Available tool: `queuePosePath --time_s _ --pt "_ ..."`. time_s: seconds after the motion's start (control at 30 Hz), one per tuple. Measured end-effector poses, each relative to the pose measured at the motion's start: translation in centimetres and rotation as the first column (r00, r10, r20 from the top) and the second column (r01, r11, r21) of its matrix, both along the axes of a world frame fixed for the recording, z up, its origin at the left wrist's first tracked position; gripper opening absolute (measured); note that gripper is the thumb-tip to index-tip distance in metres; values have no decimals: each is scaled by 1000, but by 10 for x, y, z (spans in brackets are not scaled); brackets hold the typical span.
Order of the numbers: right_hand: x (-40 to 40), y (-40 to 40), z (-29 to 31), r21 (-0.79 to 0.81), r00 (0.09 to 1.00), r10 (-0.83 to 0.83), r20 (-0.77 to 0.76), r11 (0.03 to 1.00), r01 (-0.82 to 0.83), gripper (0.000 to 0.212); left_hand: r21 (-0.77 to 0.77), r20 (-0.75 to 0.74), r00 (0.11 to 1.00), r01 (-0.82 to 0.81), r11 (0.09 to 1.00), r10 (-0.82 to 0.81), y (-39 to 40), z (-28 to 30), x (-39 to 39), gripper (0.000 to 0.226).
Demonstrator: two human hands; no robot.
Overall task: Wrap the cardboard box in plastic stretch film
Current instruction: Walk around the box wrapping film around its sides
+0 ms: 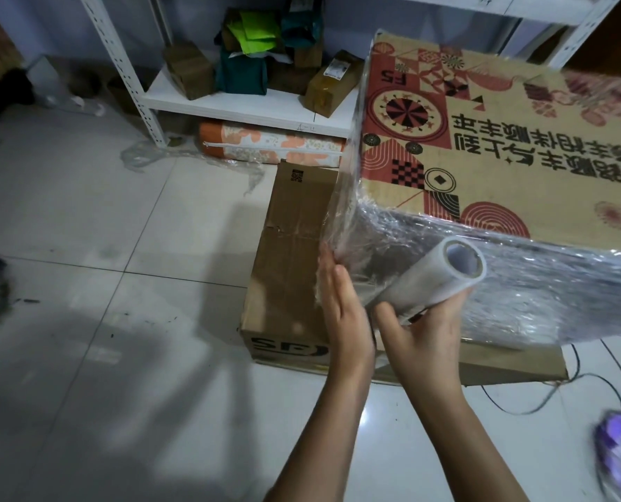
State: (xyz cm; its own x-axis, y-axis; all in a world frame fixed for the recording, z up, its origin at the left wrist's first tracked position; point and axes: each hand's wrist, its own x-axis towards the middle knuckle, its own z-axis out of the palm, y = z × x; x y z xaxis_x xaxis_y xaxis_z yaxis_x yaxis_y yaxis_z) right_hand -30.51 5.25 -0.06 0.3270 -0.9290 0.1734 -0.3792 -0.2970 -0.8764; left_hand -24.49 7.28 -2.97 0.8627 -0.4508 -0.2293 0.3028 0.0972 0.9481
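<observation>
Film roll (434, 280) in right hand (423, 333) grip; left hand (341, 309) flat

Tan cardboard box (501, 139) printed with red-and-black geometric patterns, wrapped in clear glossy film (555, 284).

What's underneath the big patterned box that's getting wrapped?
The patterned box sits on a plain brown carton on the floor. Film and both hands hide most of that carton's top.
</observation>
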Motion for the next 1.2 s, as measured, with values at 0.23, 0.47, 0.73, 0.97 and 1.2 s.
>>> queuePosePath --time_s 0.23,0.47,0.73,0.97,1.2 --pt "-1 3 3 -22 999 29 -26 999 -29 58 52 173 983 -68 996 58 15 2 17 48" --pt "-1 3 5 -10 999 32 -6 999 -32 62 -85 466 885 38 996 6 9 17 1 42" --pt "-3 3 9 75 986 95 134 992 -106 62 -32 401 915 58 998 -40 10 26 -1 43" --pt "-3 4 7 290 907 -41 419 953 -90 39 261 858 431 105 960 -280 4 66 52 48" --pt "6 24 -2 332 867 -55 496 934 -131 47 149 900 390 145 978 -194 -9 54 59 37"
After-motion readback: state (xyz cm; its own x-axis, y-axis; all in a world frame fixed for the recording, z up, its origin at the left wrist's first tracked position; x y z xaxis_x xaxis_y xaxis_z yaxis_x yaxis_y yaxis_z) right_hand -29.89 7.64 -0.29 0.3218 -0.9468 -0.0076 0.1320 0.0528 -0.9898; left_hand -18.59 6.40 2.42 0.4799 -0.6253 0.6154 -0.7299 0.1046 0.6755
